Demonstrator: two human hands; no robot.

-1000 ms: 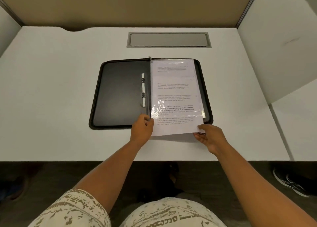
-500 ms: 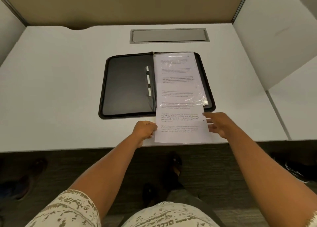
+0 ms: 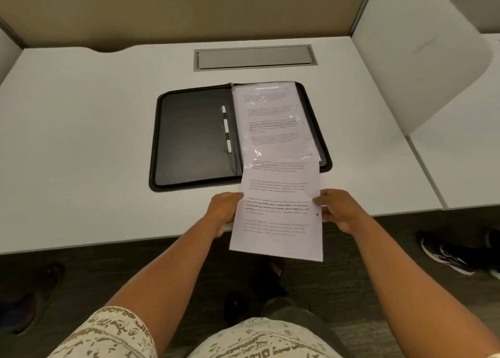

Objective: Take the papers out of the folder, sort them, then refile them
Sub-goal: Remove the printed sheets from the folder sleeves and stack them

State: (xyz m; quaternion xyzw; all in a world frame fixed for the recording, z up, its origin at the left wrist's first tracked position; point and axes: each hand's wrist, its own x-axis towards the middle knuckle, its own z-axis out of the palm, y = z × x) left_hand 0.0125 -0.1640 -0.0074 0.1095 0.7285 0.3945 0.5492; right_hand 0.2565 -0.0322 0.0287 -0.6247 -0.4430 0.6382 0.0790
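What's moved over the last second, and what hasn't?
The printed sheet has slid out of the folder's clear sleeve toward the person; its near half now hangs past the desk edge. The left hand and right hand came back with it, gripping its side edges. The open black folder and its white pen stayed put.

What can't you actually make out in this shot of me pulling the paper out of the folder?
Head view only:
- Printed text on the sheet: too small and blurred to read.
- Left hand fingers: hidden behind the sheet.
- Number of pages left in the folder: plastic sleeve glare covers them.
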